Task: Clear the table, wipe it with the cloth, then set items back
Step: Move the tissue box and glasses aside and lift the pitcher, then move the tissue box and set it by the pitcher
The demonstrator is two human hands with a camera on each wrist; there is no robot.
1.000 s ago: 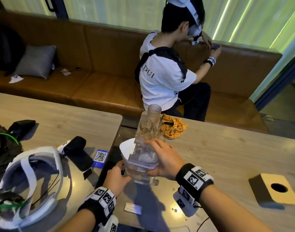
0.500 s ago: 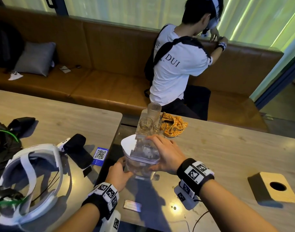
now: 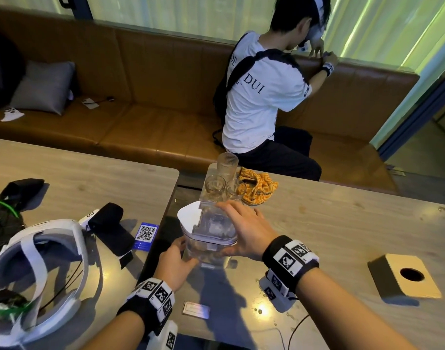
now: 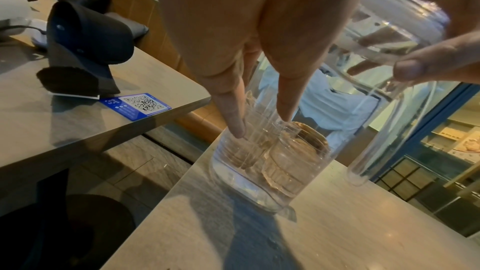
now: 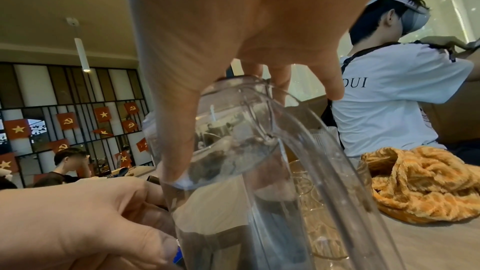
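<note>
Two hands steady a clear plastic water pitcher [image 3: 208, 238] at the table's [image 3: 342, 236] centre, likely to lift it clear before wiping. Right hand [image 3: 246, 231] curls over its lid from 3 o'clock, thumb on the wall. Left hand [image 3: 176, 263] braces the lower wall from 7 o'clock, fingers [image 4: 231, 110] fairly straight. At 12 o'clock wait glasses [image 3: 221, 183] and the orange cloth [image 3: 256, 188].
</note>
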